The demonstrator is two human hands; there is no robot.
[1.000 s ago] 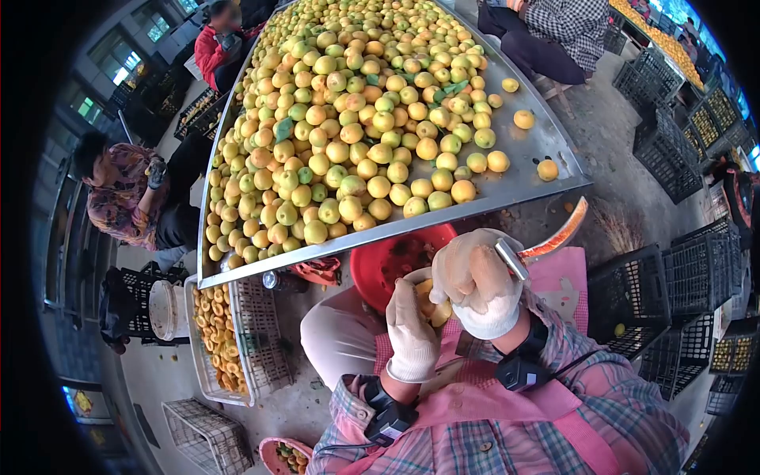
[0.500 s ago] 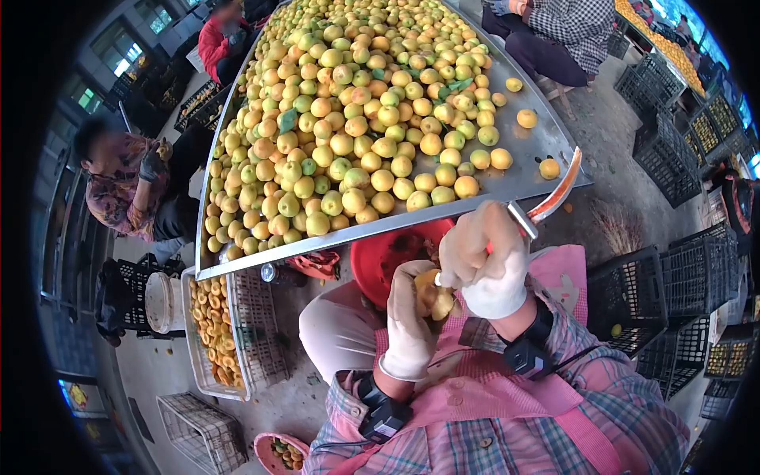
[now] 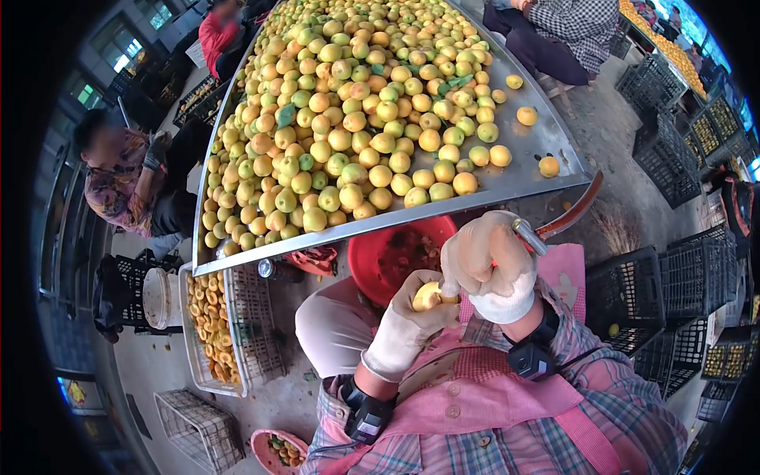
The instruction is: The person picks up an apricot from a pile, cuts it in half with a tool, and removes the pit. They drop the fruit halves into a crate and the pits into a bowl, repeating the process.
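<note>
In a white glove, my left hand (image 3: 402,326) is closed around a pale yellow apricot (image 3: 427,296) whose flesh looks cut. My right hand (image 3: 492,260), also gloved, grips a curved knife (image 3: 576,207) by its metal handle; the reddish blade points out to the right, away from the fruit. The right fingertips come right up against the apricot, side by side with the left ones. Beyond both hands is a red basin (image 3: 362,267) with dark scraps in it, under the edge of a metal table (image 3: 546,150) heaped with whole apricots (image 3: 340,134).
A white crate (image 3: 257,332) of halved apricots stands on the left, with another crate (image 3: 194,427) and a pink basket (image 3: 265,459) nearer me. Black crates (image 3: 625,297) are stacked on the right. Other people (image 3: 127,182) sit around the table.
My left hand has turned and shifted slightly left, showing more of the apricot. My right hand has dropped a little, and the knife blade has swung lower and further right.
</note>
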